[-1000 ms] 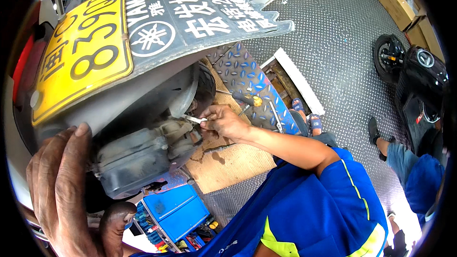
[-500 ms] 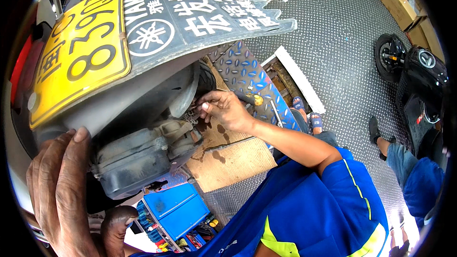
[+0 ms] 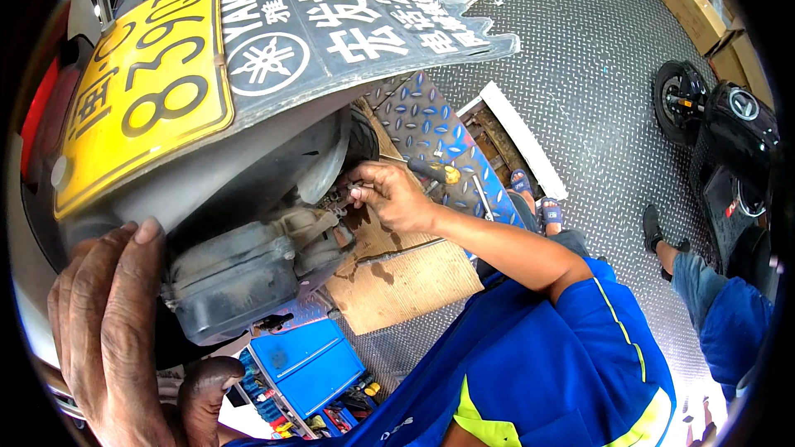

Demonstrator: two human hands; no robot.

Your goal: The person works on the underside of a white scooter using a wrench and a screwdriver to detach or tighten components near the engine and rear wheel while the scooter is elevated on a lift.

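Observation:
Stretched fingers of my left hand [image 3: 108,323], dark with grime, rest against the underside of a scooter's rear mudguard [image 3: 373,62]; the thumb stands apart. A yellow number plate [image 3: 149,91] is fixed on that mudguard. My right hand [image 3: 393,197] reaches in beneath it, beside the dusty black housing [image 3: 236,273]. Thumb and forefinger are pinched together close to some small metal parts [image 3: 335,199]. What lies between those fingertips is too small to make out. Under the hand is a stained cardboard sheet [image 3: 414,281].
A screwdriver [image 3: 435,171] and a metal wrench [image 3: 483,199] lie on the blue tread-plate platform [image 3: 414,108]. Below stands a blue tool cart [image 3: 310,364] with tools. Another person's sandalled feet [image 3: 530,199], a seated person [image 3: 729,314] and a black scooter [image 3: 737,132] are to the right.
My right hand has shifted slightly down, baring more of the screwdriver handle. The pinch stays by the metal parts. My left hand keeps its place on the mudguard.

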